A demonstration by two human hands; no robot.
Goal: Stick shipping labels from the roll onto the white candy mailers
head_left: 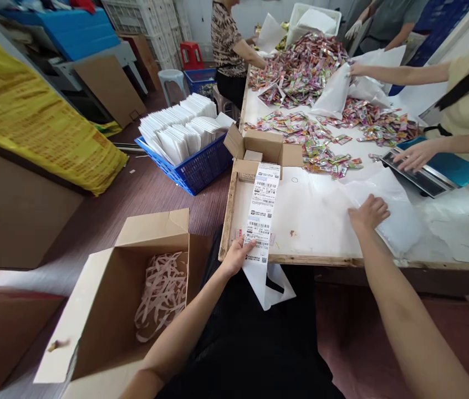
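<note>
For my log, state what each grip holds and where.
Left grip: label strip, by its left edge near the lower end. Right grip: on a white bag, hold unclear.

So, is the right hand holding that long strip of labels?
No, the right hand is on a white bag, while the left hand holds the label strip.

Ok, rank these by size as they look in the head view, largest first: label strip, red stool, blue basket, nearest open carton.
1. Nearest open carton
2. Blue basket
3. Label strip
4. Red stool, farthest back
</note>
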